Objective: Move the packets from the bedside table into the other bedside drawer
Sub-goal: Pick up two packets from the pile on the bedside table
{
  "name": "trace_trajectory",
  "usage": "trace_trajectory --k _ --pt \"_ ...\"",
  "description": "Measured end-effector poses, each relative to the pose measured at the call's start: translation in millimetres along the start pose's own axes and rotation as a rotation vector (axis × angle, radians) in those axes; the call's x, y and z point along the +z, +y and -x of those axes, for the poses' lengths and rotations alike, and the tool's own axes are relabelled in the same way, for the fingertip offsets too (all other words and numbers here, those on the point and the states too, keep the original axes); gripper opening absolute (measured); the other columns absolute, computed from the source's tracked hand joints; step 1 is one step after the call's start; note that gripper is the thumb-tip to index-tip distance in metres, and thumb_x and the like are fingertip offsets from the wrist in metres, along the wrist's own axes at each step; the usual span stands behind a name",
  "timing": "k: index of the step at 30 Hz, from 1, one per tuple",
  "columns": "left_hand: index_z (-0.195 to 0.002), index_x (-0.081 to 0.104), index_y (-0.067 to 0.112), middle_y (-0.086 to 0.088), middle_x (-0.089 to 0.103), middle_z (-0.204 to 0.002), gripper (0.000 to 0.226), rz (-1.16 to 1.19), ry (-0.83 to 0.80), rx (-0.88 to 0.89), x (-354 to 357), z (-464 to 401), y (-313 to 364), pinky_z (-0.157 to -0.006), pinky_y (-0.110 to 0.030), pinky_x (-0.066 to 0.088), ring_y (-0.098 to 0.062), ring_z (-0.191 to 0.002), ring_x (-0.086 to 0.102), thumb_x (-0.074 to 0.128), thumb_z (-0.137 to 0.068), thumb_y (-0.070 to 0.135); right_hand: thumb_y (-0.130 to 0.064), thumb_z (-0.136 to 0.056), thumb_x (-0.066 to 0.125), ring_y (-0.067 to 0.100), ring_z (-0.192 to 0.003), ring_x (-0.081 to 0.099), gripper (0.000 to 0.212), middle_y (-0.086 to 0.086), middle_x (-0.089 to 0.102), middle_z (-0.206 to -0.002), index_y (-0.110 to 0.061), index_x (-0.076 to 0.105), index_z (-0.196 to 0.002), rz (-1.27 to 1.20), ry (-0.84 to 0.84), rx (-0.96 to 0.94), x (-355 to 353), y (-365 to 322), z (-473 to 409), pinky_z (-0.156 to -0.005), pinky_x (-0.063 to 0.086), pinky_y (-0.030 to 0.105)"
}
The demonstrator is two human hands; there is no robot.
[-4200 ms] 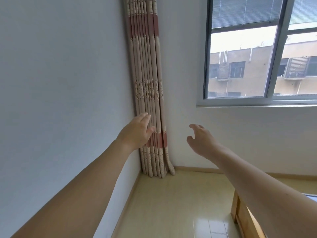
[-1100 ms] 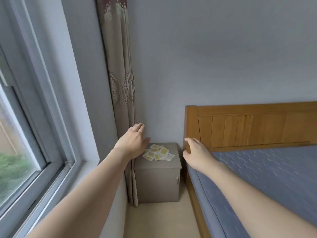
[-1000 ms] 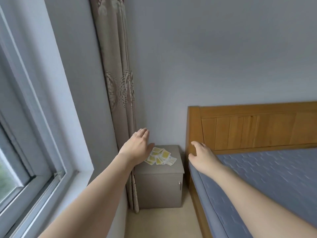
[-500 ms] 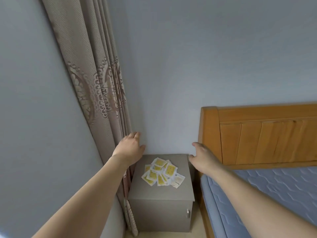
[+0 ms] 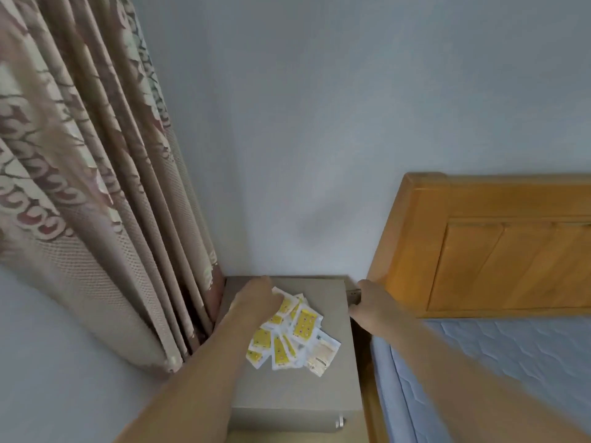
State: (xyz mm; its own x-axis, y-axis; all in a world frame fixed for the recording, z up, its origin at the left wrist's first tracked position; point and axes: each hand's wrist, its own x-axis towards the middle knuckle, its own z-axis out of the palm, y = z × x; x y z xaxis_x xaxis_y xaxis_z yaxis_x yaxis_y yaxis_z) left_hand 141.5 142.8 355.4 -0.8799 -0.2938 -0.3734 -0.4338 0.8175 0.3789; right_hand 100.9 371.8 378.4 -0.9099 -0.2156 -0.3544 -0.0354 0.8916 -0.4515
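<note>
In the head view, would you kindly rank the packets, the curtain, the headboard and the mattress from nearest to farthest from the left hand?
From the left hand:
1. Packets: on the bedside table, partly under the hand.
2. Curtain: just to its left, in the corner.
3. Headboard: to the right, past the right hand.
4. Mattress: lower right; close to the headboard's rank.

Counts by the bed

Two hands are showing: left hand (image 5: 256, 298) and right hand (image 5: 372, 306). One bedside table (image 5: 332, 391) is carrying one overlapping heap of packets (image 5: 292, 335), too tangled for counting exactly. One curtain (image 5: 96, 187) is hanging; one headboard (image 5: 495, 244) and one mattress (image 5: 499, 362) are showing.
</note>
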Motion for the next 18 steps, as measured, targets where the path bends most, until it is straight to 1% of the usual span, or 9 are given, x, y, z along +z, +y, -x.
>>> trace_trajectory --k 2,4,6,9,11,15,16,18 --pt "-0.137 0.045 0.012 -0.007 0.05 -0.139 0.049 0.03 -0.049 -0.04 31.1 -40.7 -1.3 -0.091 -0.029 0.042 -0.025 -0.123 0.051 0.048 -0.096 0.037 -0.019 -0.084 0.059 0.02 -0.079 0.054 0.024 0.007 0.057 -0.096 -0.011 0.05 -0.105 -0.018 -0.056 0.039 30.7 10.6 -41.9 -0.058 0.04 0.026" --pt "-0.135 0.046 0.012 -0.008 0.053 -0.136 0.045 0.036 -0.106 -0.066 71.0 -75.1 -3.1 -0.09 -0.03 0.043 -0.026 -0.12 0.053 0.048 -0.096 0.034 -0.024 -0.082 0.062 0.019 -0.081 0.054 0.029 0.006 0.057 -0.101 -0.013 0.049 -0.106 -0.003 -0.108 0.08 69.8 27.4 -80.8 -0.058 0.041 0.026" --pt "-0.129 0.047 0.011 -0.008 0.056 -0.131 0.041 0.038 -0.158 -0.103 115.9 -105.2 -7.6 -0.09 -0.033 0.046 -0.027 -0.115 0.055 0.048 -0.094 0.032 -0.027 -0.081 0.063 0.019 -0.088 0.057 0.037 0.005 0.055 -0.11 -0.013 0.047 -0.111 0.043 -0.178 0.112 109.0 46.9 -116.3 -0.065 0.043 0.027" --pt "-0.129 0.044 0.014 -0.007 0.05 -0.133 0.042 0.022 -0.207 -0.175 178.6 -144.3 -14.9 -0.093 -0.036 0.047 -0.027 -0.12 0.052 0.049 -0.094 0.036 -0.029 -0.083 0.059 0.02 -0.102 0.057 0.036 0.005 0.052 -0.121 -0.016 0.045 -0.113 0.1 -0.247 0.141 160.4 76.3 -165.0 -0.074 0.043 0.027" --pt "-0.13 0.042 0.014 -0.006 0.047 -0.135 0.046 -0.015 -0.197 -0.215 212.2 -165.9 -14.8 -0.094 -0.037 0.045 -0.026 -0.123 0.049 0.05 -0.095 0.042 -0.032 -0.084 0.06 0.021 -0.11 0.056 0.043 0.004 0.05 -0.124 -0.016 0.044 -0.121 0.133 -0.274 0.152 191.2 98.0 -191.9 -0.082 0.046 0.027" --pt "-0.139 0.036 0.014 -0.004 0.045 -0.138 0.064 -0.087 -0.071 -0.287 258.5 -200.2 -17.4 -0.097 -0.035 0.042 -0.023 -0.127 0.045 0.048 -0.093 0.056 -0.035 -0.088 0.059 0.02 -0.119 0.052 0.045 0.003 0.047 -0.129 -0.017 0.042 -0.126 0.184 -0.323 0.147 244.7 132.6 -221.4 -0.091 0.047 0.028" --pt "-0.142 0.034 0.013 -0.004 0.045 -0.14 0.068 -0.1 -0.043 -0.308 266.7 -205.9 -18.5 -0.098 -0.036 0.041 -0.023 -0.128 0.045 0.046 -0.093 0.058 -0.037 -0.089 0.058 0.02 -0.12 0.051 0.047 0.002 0.047 -0.129 -0.017 0.041 -0.128 0.191 -0.317 0.134 254.3 138.5 -225.6 -0.093 0.048 0.03" --pt "-0.146 0.029 0.012 -0.003 0.045 -0.141 0.075 -0.137 -0.005 -0.328 280.1 -212.5 -20.7 -0.1 -0.037 0.039 -0.023 -0.129 0.044 0.044 -0.092 0.062 -0.041 -0.092 0.054 0.02 -0.118 0.051 0.047 0.002 0.047 -0.128 -0.016 0.04 -0.129 0.222 -0.277 0.095 267.9 146.3 -233.0 -0.093 0.051 0.033"
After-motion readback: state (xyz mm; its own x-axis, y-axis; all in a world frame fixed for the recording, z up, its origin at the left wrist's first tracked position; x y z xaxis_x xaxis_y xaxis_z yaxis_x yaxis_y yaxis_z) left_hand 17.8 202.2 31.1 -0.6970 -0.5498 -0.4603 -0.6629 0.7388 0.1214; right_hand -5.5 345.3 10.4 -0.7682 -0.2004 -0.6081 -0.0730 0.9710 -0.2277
